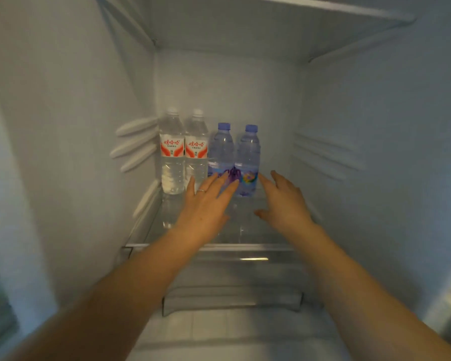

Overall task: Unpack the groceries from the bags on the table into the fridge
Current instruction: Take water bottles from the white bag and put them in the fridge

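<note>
Arms reach into the fridge (pixel 63 126), my left hand (pixel 206 204) and right hand (pixel 284 204) spread, holding nothing, just before two blue-capped bottles (pixel 248 157) standing upright beside two white-capped bottles (pixel 172 152) on the glass shelf (pixel 266 230).

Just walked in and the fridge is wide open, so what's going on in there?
A person is stocking it. Four water bottles stand in a row at the back of a glass shelf: two red-labelled bottles on the left, two blue-capped bottles beside them. The left hand and the right hand are open in front of the blue-capped pair, holding nothing.
</note>
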A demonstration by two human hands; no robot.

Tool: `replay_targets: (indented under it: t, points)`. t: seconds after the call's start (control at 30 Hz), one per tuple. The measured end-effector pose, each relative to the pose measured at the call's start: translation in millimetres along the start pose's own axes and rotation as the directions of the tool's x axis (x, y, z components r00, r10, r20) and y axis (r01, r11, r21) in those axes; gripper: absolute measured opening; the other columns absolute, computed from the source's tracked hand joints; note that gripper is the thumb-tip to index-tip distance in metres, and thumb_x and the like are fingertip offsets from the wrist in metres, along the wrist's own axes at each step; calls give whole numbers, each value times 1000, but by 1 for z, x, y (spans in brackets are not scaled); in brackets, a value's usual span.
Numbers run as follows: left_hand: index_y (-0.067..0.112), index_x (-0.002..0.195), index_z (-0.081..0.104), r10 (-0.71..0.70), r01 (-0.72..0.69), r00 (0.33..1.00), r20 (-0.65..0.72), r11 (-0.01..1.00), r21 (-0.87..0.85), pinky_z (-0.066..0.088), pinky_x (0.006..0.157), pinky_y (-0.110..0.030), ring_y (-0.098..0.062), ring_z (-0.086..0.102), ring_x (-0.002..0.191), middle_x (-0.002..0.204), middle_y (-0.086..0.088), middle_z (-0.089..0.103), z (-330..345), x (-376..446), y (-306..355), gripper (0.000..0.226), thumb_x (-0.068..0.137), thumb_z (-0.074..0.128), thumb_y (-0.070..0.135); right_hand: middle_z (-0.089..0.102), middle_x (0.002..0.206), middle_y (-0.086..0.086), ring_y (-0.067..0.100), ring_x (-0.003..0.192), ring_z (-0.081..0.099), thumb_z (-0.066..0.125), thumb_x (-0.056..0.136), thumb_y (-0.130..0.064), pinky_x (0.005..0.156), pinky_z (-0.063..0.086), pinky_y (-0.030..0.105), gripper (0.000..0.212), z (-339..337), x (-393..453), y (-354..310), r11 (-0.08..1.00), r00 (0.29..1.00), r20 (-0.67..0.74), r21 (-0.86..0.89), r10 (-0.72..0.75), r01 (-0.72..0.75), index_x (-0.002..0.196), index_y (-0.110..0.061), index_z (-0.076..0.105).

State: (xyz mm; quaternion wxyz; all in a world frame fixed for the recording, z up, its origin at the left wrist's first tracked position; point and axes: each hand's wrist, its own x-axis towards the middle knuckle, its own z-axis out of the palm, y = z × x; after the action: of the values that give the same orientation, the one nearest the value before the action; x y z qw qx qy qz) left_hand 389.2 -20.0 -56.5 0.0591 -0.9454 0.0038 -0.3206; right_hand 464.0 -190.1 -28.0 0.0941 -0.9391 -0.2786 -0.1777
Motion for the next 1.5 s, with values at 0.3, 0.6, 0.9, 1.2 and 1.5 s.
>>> replay_targets:
  t: [0.3, 0.6, 0.9, 1.2, 1.5]
  points:
    - [20, 142, 38, 118, -121, 993, -24, 981, -150, 21, 106, -60, -28, 35, 135, 146, -9, 40, -46, -107, 26, 77, 75, 73, 33, 19, 153, 9, 28, 140, 21, 71, 76, -40, 111, 25, 48, 88, -26, -152, -47, 989, 990, -50, -70, 129, -133, 147, -25, 22]
    - [28, 149, 10, 350, -271, 909, 225, 909, -317, 0, 115, -50, -17, 5, 145, 158, 4, 9, -84, -268, 96, 66, 94, 42, 46, 9, 156, 1, 25, 143, 12, 65, 82, -43, 113, 19, 51, 86, -29, -364, -92, 927, 920, 119, -77, 374, -367, 148, -30, 12]
    - [31, 149, 0, 614, -454, 702, 360, 775, -439, -2, 115, -51, -15, -2, 144, 158, 7, 2, -106, -392, 206, 68, 95, 39, 47, 8, 157, 2, 25, 143, 10, 64, 84, -40, 113, 16, 56, 83, -23, -575, -95, 715, 678, 261, -74, 687, -695, 148, -31, 12]
    - [28, 149, 12, 820, -580, 467, 329, 566, -586, 3, 114, -55, -17, 5, 144, 157, 5, 11, -142, -500, 371, 69, 93, 47, 47, 10, 157, 5, 28, 142, 14, 63, 85, -41, 111, 18, 55, 81, -54, -789, -54, 449, 389, 308, -156, 868, -880, 148, -29, 13]
    - [29, 148, 15, 865, -563, 408, 293, 491, -665, 2, 113, -52, -19, 11, 144, 156, 4, 16, -199, -588, 549, 67, 92, 49, 46, 8, 157, 5, 27, 142, 14, 64, 85, -41, 112, 20, 54, 82, -115, -968, 15, 333, 246, 335, -234, 910, -913, 148, -28, 14]
